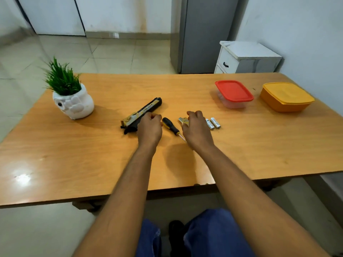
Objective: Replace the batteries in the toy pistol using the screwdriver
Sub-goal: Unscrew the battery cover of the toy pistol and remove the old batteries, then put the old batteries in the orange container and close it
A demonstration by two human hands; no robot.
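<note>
Reaching over the middle of the desk (pixel 241 154), I have my left hand (pixel 150 129) on the grip end of the pistol (pixel 142 113), fingers curled over it; whether they truly clamp it or only rest there I cannot tell. The barrel points away toward the far edge. My right hand (pixel 197 129) hovers with fingers bent over a small yellowish piece (pixel 183 121), perhaps the battery cover, and I cannot tell if I am pinching it or just touching it.

The screwdriver (pixel 171 127) lies between my hands, handle away from me, tip toward the near edge. Two batteries (pixel 213 123) lie side by side just right of my right hand; a third may be hidden beneath it.

To do this step well, I judge I should pin the pistol flat so it cannot slide, and keep the cover and any screw close together, well back from the near edge. Loose batteries roll easily, so I would pick up one at a time and check its polarity before seating it.
</note>
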